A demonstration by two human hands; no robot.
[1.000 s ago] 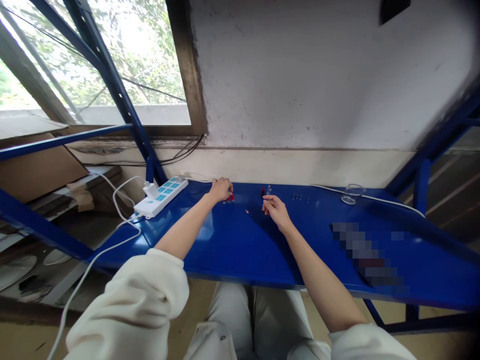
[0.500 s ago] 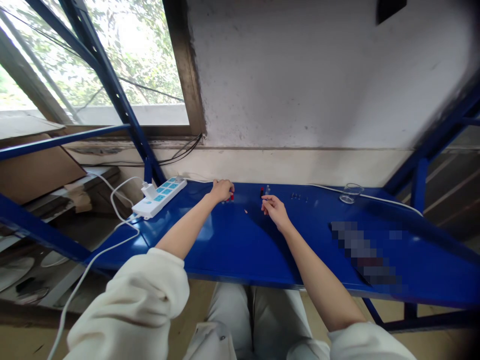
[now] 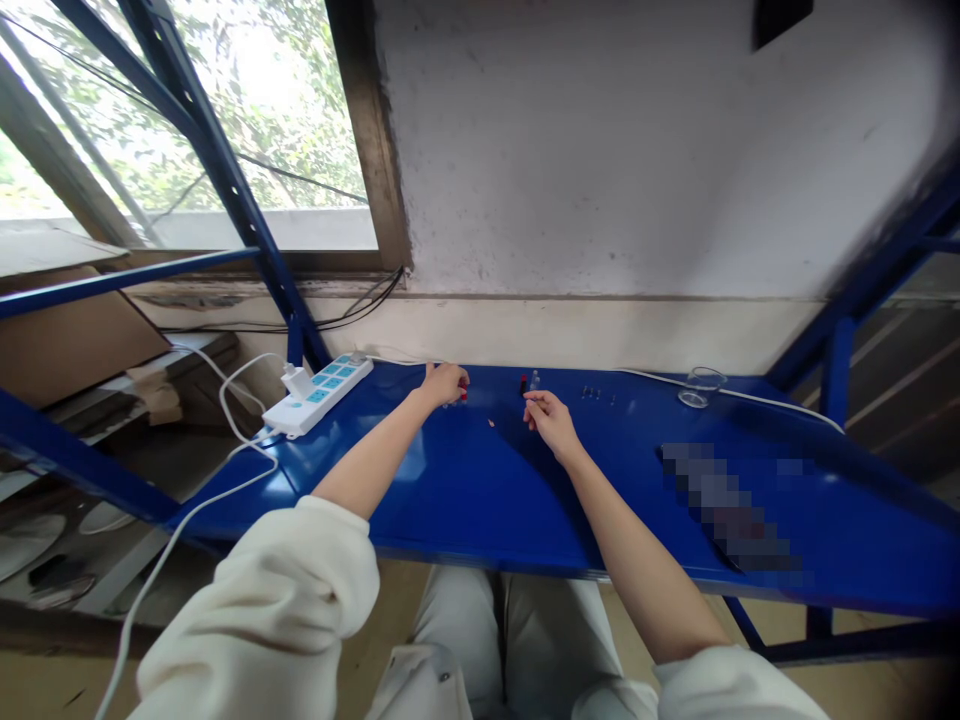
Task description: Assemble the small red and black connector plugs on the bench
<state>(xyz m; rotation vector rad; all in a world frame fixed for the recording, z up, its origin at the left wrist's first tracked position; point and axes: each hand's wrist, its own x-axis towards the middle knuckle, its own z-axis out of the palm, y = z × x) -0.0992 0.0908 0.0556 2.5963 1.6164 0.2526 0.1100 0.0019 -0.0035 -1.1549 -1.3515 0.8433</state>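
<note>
My left hand [image 3: 442, 383] rests at the back of the blue metal shelf [image 3: 465, 490], fingers curled over a small red part [image 3: 463, 395] that shows at its fingertips. My right hand [image 3: 550, 418] lies a little to the right, fingers pinched together on something too small to make out. Just beyond it stand a tiny red piece [image 3: 523, 383] and a small clear piece [image 3: 534, 380]. A small orange speck [image 3: 491, 423] lies on the shelf between my hands.
A white power strip with blue sockets [image 3: 319, 393] sits at the shelf's left end, its white cable [image 3: 187, 520] hanging off. A row of tiny dark parts [image 3: 596, 393] and a clear glass dish [image 3: 697, 387] lie to the right. Blue frame posts stand on both sides.
Both hands stay almost where they were; only the view has shifted slightly.
</note>
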